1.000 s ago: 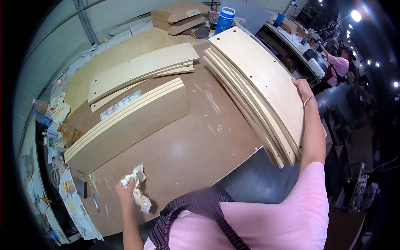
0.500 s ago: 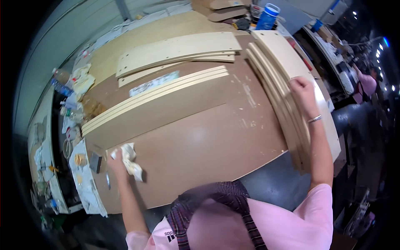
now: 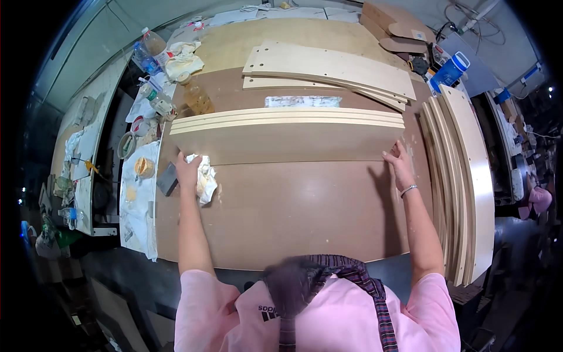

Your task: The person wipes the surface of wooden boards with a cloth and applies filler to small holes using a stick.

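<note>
A set of boards (image 3: 287, 141) stands on edge across the worktable, pale raw edges up and a brown face toward me. At its left end, my left hand (image 3: 187, 172) is closed on a crumpled white cloth (image 3: 206, 180) that hangs out beside the thumb, its fingertips near the boards' lower corner. By the right end is my right hand (image 3: 401, 167), thumb and fingers apart, holding nothing; whether the fingertips touch the boards I cannot tell. A dark grey block (image 3: 168, 179) lies just left of my left hand.
Drilled pale panels (image 3: 334, 70) lie stacked behind the boards. More panels (image 3: 463, 188) stand along the table's right edge, near a blue jug (image 3: 450, 71). Bottles (image 3: 196, 97) and an orange-topped tub (image 3: 144, 168) line the left side. A cardboard box (image 3: 399, 26) sits at the back.
My right hand has left the panels on the right and come to the right end of the standing boards. My left hand, with the cloth, is now at their left end. The view has turned.
</note>
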A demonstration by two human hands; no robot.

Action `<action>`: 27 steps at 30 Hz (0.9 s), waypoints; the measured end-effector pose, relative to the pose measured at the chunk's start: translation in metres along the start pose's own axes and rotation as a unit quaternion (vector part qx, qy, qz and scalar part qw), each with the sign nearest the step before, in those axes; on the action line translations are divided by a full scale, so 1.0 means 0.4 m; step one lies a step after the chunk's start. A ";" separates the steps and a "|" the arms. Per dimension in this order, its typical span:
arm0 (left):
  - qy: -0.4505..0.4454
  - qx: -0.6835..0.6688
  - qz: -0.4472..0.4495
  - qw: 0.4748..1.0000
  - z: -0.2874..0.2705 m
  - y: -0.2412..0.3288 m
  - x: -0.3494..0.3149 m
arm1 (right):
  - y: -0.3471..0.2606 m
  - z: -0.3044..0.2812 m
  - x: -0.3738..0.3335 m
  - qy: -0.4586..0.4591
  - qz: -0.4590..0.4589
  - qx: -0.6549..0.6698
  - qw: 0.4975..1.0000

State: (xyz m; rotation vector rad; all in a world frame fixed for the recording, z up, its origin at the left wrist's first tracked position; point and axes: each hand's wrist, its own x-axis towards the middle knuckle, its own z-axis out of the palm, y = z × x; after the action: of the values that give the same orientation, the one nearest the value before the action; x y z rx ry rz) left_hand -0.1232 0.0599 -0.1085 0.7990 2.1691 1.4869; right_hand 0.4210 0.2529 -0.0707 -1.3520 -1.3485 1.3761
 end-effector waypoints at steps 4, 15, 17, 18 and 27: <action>0.055 0.209 -0.018 0.976 -0.027 0.070 -0.022 | -0.053 -0.017 -0.041 0.015 -0.002 0.002 1.000; -0.055 -0.043 -0.063 0.996 -0.095 0.089 -0.188 | -0.106 -0.174 -0.385 0.074 0.134 0.088 0.984; 0.011 -0.142 -0.023 0.989 -0.055 0.067 -0.187 | -0.109 -0.168 -0.403 0.081 0.164 0.100 0.978; -0.005 0.021 0.009 1.000 -0.025 0.015 -0.200 | -0.110 -0.166 -0.407 0.083 0.179 0.106 0.975; -0.847 -0.155 0.198 0.468 0.527 0.344 -0.943 | -0.095 -0.179 -0.375 0.066 0.225 0.192 0.953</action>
State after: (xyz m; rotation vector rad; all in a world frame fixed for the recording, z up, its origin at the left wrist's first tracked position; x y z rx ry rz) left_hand 0.3237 0.0028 -0.0562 1.5816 0.1291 0.3700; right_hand 0.5068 0.1237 0.0002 -1.4978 -0.6530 1.7036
